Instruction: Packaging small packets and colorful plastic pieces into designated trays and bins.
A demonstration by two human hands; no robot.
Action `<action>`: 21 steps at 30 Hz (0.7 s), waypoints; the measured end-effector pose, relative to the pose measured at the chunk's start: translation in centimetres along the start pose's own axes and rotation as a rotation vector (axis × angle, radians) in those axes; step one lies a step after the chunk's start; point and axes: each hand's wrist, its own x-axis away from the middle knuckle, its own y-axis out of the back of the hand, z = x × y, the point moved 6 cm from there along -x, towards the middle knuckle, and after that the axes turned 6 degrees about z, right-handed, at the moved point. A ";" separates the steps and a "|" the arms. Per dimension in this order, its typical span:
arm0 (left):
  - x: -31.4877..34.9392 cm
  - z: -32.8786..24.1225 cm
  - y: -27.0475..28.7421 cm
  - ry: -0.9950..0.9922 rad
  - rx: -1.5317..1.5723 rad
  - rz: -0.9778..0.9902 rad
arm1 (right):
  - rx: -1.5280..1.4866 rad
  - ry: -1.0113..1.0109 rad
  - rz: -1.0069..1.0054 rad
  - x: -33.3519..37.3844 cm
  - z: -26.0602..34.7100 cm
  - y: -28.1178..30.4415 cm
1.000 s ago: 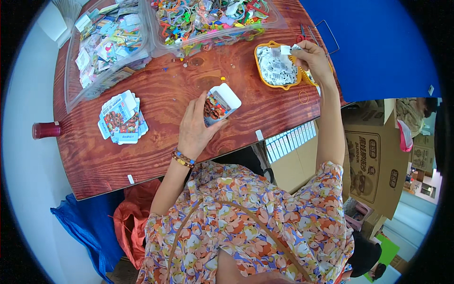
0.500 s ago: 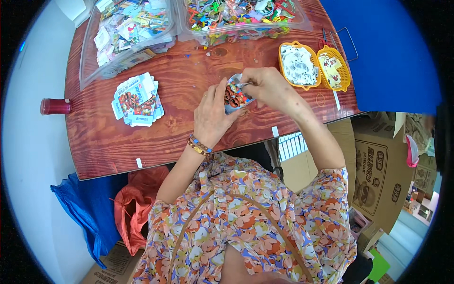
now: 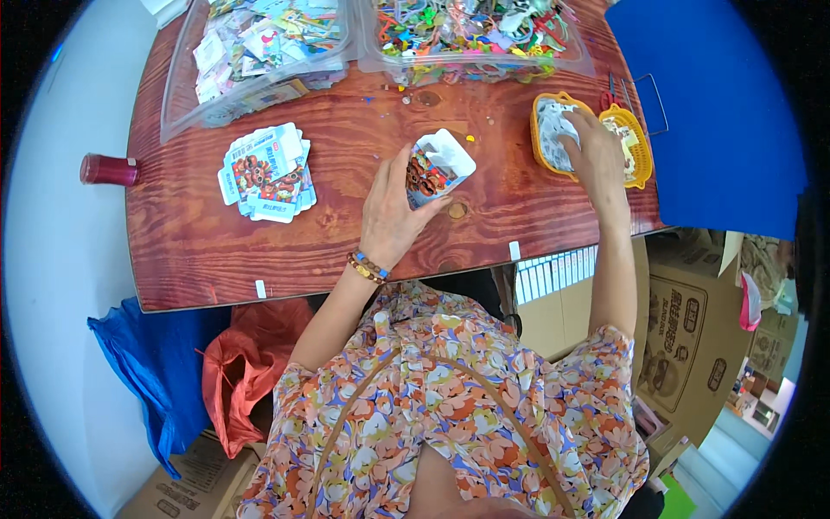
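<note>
A small printed cardboard box [image 3: 430, 173] stands tilted in my left hand [image 3: 389, 210], its white flaps spread at the top. My left fingers and thumb wrap round its sides. Over to the right, my right hand [image 3: 596, 160] reaches over a yellow basket [image 3: 543, 160] that holds white printed slips [image 3: 553, 125]. Its fingers are apart above the slips, and I see nothing between them. Beside it, a second yellow basket [image 3: 641, 177] holds cream-coloured pieces, partly hidden by that hand.
Flattened printed boxes [image 3: 268, 173] lie stacked at the left, near a dark red cylinder [image 3: 110, 169]. At the back stand a clear bin [image 3: 177, 112] of small packets and another bin [image 3: 484, 65] of colourful plastic trinkets. Red-handled scissors [image 3: 609, 97] lie behind the baskets.
My right hand has left the box's opening and moved right to the basket of white slips. My left hand keeps hold of the box, whose open flaps now show.
</note>
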 end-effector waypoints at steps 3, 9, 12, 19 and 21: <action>0.4 0.0 0.1 0.025 -0.024 -0.013 | -0.180 0.404 -0.204 2.2 8.2 2.2; 0.8 0.2 1.0 0.005 -0.011 -0.038 | -0.243 0.535 0.077 3.3 15.3 -2.3; 1.1 0.7 1.5 0.008 -0.005 -0.060 | -0.455 0.602 0.059 3.2 15.3 -1.5; 1.3 0.6 1.8 -0.001 -0.013 -0.083 | -0.314 0.604 0.079 3.3 17.0 -3.0; 1.5 0.9 2.2 -0.006 -0.002 -0.107 | -0.457 0.609 0.047 2.9 16.7 -2.7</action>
